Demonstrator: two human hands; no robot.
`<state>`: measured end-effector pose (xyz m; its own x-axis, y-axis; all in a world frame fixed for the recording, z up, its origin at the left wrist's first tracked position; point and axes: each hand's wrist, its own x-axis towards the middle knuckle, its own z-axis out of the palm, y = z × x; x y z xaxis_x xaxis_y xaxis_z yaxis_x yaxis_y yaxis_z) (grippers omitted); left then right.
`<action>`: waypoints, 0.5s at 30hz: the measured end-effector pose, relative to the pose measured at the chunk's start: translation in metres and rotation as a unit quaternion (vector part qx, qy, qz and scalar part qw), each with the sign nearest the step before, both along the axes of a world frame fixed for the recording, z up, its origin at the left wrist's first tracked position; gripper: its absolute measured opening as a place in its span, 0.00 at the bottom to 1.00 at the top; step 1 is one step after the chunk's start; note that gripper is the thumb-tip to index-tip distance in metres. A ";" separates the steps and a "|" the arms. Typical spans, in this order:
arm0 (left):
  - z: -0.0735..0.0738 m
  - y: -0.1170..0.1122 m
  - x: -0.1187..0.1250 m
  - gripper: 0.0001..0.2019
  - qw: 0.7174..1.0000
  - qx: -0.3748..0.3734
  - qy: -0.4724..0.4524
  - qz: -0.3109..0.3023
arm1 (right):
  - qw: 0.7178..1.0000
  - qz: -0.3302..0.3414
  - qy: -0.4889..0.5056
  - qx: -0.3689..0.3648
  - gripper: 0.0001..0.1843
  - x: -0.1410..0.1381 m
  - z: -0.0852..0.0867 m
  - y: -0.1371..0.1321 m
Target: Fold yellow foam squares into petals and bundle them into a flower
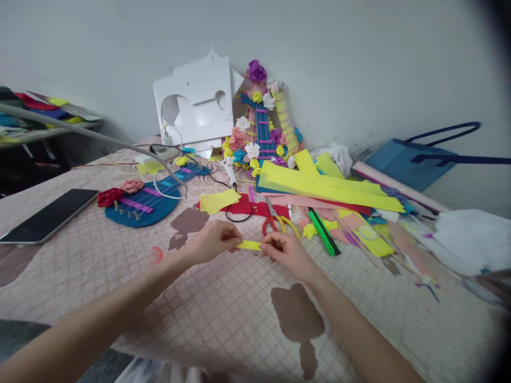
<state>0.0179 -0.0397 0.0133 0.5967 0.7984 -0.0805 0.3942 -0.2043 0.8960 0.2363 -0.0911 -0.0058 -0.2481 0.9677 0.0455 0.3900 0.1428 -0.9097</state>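
A narrow yellow paper strip [250, 245] stretches between my two hands above the patterned cloth. My left hand [215, 240] pinches its left end, and my right hand [288, 254] pinches the right end. Just beyond my fingers lie scissors [275, 217] with red and yellow handles, blades pointing away. A green utility knife [323, 232] rests to the right of them. Cut yellow paper pieces [219, 201] lie partly over red paper [255, 207] behind my left hand. Long yellow paper sheets [319, 183] are piled farther back.
A blue paper guitar [143, 205] and a phone [50, 215] lie at left. Behind stand a glue gun [229, 171] with its cord, flower-decorated guitars [263, 127] and a white cut-out board [195, 106]. Paper scraps [371, 239], a plastic bag [475, 239] and a blue bag [411, 162] occupy the right.
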 end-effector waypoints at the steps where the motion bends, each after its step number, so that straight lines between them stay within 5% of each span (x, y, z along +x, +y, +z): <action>1: 0.000 0.001 0.002 0.10 1.000 -0.012 -0.001 0.004 | 1.000 -0.002 -0.011 0.012 0.10 0.004 0.002 0.001; 4: 0.001 0.007 0.007 0.09 0.999 -0.036 -0.015 0.030 | 0.987 -0.063 -0.128 0.077 0.11 0.029 0.010 0.007; 8: 0.009 0.019 0.037 0.07 0.995 0.016 -0.053 0.085 | 0.929 -0.225 -0.263 0.132 0.09 0.087 0.020 0.014; 11: 0.018 0.026 0.087 0.06 0.996 0.000 -0.067 0.063 | 0.887 -0.303 -0.326 0.124 0.09 0.124 0.016 0.017; 15: 0.022 0.036 0.164 0.07 0.997 -0.054 -0.049 0.021 | 0.863 -0.318 -0.384 0.087 0.12 0.142 0.000 0.021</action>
